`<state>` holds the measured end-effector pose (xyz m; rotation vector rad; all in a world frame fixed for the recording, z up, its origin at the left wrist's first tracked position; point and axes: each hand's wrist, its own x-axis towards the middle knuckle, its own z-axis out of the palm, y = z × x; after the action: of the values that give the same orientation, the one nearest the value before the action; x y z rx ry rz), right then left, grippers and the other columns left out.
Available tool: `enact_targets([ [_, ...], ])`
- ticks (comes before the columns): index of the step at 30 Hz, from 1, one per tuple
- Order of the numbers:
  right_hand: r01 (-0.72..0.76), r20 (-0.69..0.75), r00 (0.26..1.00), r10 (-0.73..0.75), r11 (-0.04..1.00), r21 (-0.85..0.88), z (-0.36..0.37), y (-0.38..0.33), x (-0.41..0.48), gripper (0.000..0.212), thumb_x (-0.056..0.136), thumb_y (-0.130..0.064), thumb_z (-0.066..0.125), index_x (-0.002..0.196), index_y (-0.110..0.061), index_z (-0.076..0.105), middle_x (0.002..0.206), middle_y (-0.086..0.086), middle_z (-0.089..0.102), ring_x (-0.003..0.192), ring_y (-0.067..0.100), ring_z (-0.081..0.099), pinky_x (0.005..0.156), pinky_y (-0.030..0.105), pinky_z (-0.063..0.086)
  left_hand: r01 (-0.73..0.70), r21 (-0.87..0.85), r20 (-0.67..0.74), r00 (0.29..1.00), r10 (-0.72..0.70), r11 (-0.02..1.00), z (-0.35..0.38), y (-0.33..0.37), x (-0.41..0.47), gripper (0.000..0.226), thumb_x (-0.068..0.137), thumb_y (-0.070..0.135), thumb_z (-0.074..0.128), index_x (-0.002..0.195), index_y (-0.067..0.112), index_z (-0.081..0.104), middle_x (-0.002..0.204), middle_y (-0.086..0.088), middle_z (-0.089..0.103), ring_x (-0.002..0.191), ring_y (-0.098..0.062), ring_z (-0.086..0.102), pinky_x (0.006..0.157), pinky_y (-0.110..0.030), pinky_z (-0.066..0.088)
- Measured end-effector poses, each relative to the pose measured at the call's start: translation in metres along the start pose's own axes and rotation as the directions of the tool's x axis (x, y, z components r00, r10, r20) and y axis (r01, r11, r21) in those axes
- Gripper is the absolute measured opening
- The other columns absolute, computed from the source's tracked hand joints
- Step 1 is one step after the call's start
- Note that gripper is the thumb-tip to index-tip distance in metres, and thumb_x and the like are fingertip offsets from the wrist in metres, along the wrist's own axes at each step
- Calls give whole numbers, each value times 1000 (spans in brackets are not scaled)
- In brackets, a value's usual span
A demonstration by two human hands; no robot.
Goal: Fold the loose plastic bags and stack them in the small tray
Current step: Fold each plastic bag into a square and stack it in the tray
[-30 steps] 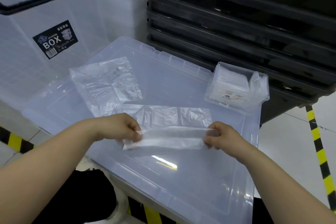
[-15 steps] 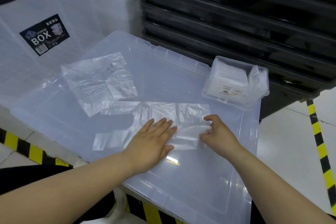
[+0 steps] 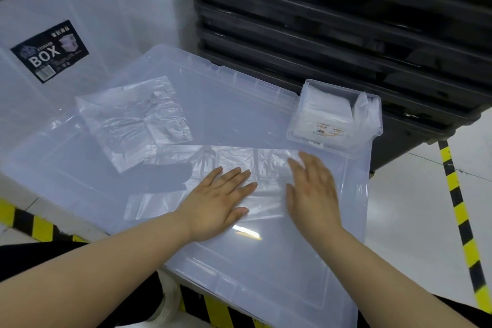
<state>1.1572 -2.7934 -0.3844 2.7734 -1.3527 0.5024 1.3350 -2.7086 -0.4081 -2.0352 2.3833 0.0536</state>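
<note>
Now, unlike before, right hand [image 3: 311, 189] flat on bag [image 3: 231, 158].

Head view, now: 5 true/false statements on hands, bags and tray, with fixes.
1. The left hand lies flat, fingers straight, on the plastic bag. True.
2. The right hand pinches a corner of that bag and lifts it. False: its fingers are straight and it rests open on the bag's right end, though it is blurred.
3. The small tray is empty. False: it holds a white stack of folded plastic.
4. A second loose bag lies further left on the clear lid, and neither hand touches it. True.
5. The small tray stands on the floor. False: it stands on the lid's far right corner.
</note>
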Motion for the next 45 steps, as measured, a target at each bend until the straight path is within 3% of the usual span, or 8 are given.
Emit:
enact_targets([
  [10,201,550,825,-130,977,-70,-1,3,-12,78,95,-53,-2,123,-8,55,125,8,60,117,19,56,107,27,15,16,-26,-16,1000,-16,1000,-4,-13,8,93,84,65,-15,139,14,39,147,-6,30,138,-22,24,108,-25,-9],
  [14,203,551,817,-172,979,4,-9,21,-9,121,53,-79,-30,148,-14,5,147,-4,-14,137,7,-11,104,18,-21,-46,-58,-30,999,45,997,-15,-18,1,72,95,56,13,117,9,62,122,-11,61,120,-21,43,108,-31,10],
  [24,166,560,804,-199,980,111,-25,19,1,71,93,-34,40,148,-17,-1,156,-3,-5,143,8,-1,104,12,-7,-55,-32,-124,991,50,998,-16,-1,1,54,63,21,31,94,6,73,98,-8,72,86,-20,70,68,-31,56],
  [28,148,436,880,-186,982,120,-20,18,-1,61,76,-17,41,134,-2,45,143,11,40,130,21,44,108,25,23,-56,-2,-132,990,56,998,-19,-6,0,53,62,18,30,89,8,75,94,-7,72,81,-20,71,60,-28,56],
  [31,160,375,909,-184,983,95,-16,21,1,47,47,-11,67,93,-7,73,101,7,71,86,19,71,68,27,55,-40,-74,-154,988,28,996,-24,-13,-2,34,60,14,52,85,9,75,85,-4,73,72,-18,71,50,-23,52],
  [34,38,368,923,-109,980,195,-24,20,7,47,73,-2,69,119,-7,62,128,5,58,116,18,57,91,24,46,63,-232,-177,979,-106,971,-35,-19,-1,36,51,1,62,83,12,74,82,2,72,69,-13,70,45,-17,48],
  [37,-176,440,898,31,940,292,-27,31,11,38,94,-9,44,129,-19,53,135,-4,52,126,14,45,97,16,31,284,-444,4,949,-315,850,-45,-28,0,28,91,3,50,108,16,67,108,1,66,101,-15,61,77,-19,45],
  [45,-593,565,763,314,687,420,-36,42,27,19,90,-10,50,77,-4,63,72,6,57,62,16,47,52,20,33,580,-758,404,776,-484,298,-53,-49,-2,29,89,13,60,60,6,59,39,9,55,39,2,48,46,-5,38],
])
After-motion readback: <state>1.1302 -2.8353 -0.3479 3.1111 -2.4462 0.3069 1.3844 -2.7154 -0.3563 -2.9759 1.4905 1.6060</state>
